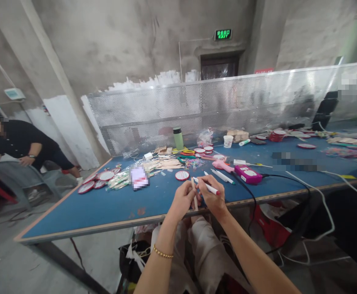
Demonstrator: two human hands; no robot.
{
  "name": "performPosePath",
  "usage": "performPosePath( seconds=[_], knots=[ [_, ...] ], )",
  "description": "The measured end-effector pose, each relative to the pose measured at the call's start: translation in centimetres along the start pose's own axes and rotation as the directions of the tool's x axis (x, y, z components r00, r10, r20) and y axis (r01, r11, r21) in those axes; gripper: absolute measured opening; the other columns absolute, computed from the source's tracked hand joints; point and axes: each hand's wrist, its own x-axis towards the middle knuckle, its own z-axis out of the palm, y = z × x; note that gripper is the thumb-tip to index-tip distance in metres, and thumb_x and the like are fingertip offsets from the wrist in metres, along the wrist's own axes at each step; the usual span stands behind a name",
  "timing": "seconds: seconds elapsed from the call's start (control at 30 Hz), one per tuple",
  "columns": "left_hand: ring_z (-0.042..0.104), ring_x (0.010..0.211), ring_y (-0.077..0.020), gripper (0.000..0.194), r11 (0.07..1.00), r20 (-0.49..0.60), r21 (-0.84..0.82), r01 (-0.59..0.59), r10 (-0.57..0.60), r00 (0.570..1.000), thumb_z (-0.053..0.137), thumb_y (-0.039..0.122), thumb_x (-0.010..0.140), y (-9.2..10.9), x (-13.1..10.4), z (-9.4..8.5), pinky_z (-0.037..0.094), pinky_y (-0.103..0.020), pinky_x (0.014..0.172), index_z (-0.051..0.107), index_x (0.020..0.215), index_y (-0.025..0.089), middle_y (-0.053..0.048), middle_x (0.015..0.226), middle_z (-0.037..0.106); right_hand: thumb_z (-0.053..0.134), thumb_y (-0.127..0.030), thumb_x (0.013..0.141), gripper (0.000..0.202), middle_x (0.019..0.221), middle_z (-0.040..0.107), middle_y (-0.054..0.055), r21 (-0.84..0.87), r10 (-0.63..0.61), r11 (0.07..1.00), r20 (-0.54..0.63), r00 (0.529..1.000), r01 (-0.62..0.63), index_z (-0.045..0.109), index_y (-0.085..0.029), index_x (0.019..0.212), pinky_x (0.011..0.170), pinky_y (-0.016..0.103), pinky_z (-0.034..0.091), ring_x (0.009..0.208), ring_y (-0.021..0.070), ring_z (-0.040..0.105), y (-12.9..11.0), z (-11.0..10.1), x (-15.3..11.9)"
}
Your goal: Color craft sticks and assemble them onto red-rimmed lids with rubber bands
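My left hand is closed on a thin flat wooden stick, held upright near the table's front edge. In my right hand is a white marker with a red end, its tip side pointing at the stick's upper part. Both hands are close together, and some fingertips are hidden behind the stick. Just beyond them lies a round white disc with a red rim. More white markers rest to the right, beside a pink glue gun.
A purple box with a black cable sits at right. Wooden sticks, a green bottle and a paper cup stand farther back. Red-rimmed discs are piled left. A perforated metal screen borders the blue table. Another person bends at far left.
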Motion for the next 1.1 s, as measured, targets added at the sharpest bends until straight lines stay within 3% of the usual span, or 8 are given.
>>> performPosePath(
  seconds=[0.57,0.77,0.97,1.1],
  knots=[
    [0.055,0.041,-0.0113,0.023,1.0,-0.022,-0.014,0.026,-0.026,0.999,0.059,0.036,0.077,0.37,-0.03,0.05,0.034,-0.018,0.033,0.05,0.086,0.017,0.004,0.055,0.059,0.055,-0.032,0.086,0.017,0.062,0.064,-0.001,-0.031,0.03,0.999,-0.012,0.999,-0.03,0.062,-0.02,0.075,0.048,0.024,0.046,0.049,0.0127,0.057,-0.55,0.03,0.24],
    [0.058,0.044,-0.0121,0.02,0.998,-0.044,-0.044,0.035,-0.037,0.998,0.059,0.032,0.075,0.09,0.07,0.02,0.04,-0.019,0.035,0.05,0.084,0.018,0.003,0.06,0.062,0.053,-0.029,0.084,0.017,0.062,0.065,0.0,-0.09,-0.035,0.995,-0.043,0.998,0.031,0.063,-0.02,0.073,0.051,0.024,0.047,0.052,0.0134,0.059,-0.49,-0.17,0.49],
    [0.059,0.043,-0.0141,0.019,0.995,-0.034,-0.083,0.057,-0.06,0.998,0.057,0.023,0.071,0.01,0.19,0.19,0.046,-0.022,0.038,0.05,0.088,0.017,0.003,0.055,0.061,0.054,-0.03,0.083,0.017,0.062,0.066,-0.001,0.007,0.055,0.998,-0.065,0.996,-0.055,0.065,-0.019,0.081,0.042,0.023,0.045,0.04,0.0106,0.053,-0.48,-0.11,0.35],
    [0.059,0.042,-0.0141,0.017,0.994,-0.028,-0.08,0.073,-0.075,0.997,0.055,0.031,0.078,0.23,0.17,0.19,0.046,-0.022,0.038,0.051,0.087,0.017,0.003,0.053,0.061,0.054,-0.031,0.084,0.018,0.061,0.065,-0.001,0.0,0.046,0.999,-0.064,0.997,-0.046,0.066,-0.019,0.079,0.043,0.023,0.045,0.041,0.0106,0.053,-0.54,-0.13,0.38]
  ],
)
